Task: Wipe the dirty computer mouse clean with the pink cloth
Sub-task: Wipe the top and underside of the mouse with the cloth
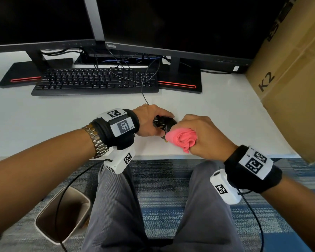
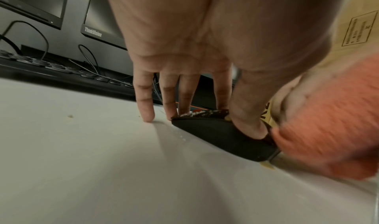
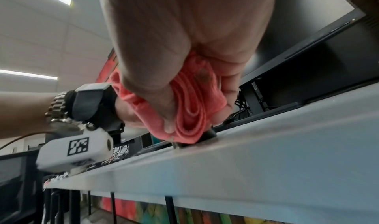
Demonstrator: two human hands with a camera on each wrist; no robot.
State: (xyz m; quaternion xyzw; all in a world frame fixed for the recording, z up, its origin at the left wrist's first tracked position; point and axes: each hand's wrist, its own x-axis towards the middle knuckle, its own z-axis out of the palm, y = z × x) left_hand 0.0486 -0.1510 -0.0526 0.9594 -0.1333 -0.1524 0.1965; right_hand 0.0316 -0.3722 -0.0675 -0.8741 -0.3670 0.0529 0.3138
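Note:
A black wired computer mouse (image 1: pixel 163 124) (image 2: pixel 221 136) lies on the white desk (image 1: pixel 62 113), its top speckled with pale crumbs. My left hand (image 1: pixel 153 122) (image 2: pixel 184 97) grips it, thumb on its near side and fingers on its far side. My right hand (image 1: pixel 196 133) (image 3: pixel 184 65) holds a bunched pink cloth (image 1: pixel 183 139) (image 3: pixel 190 110) (image 2: pixel 328 118) and presses it against the mouse's near end. A small yellowish smear (image 2: pixel 266 164) sits on the desk by that end. Most of the mouse is hidden in the right wrist view.
A black keyboard (image 1: pixel 96 80) and two monitors (image 1: pixel 171 24) stand behind the hands, with the mouse cable (image 1: pixel 144 84) running over the keyboard. A large cardboard box (image 1: pixel 295 73) fills the desk's right side. A waste bin (image 1: pixel 62 213) stands on the floor at lower left.

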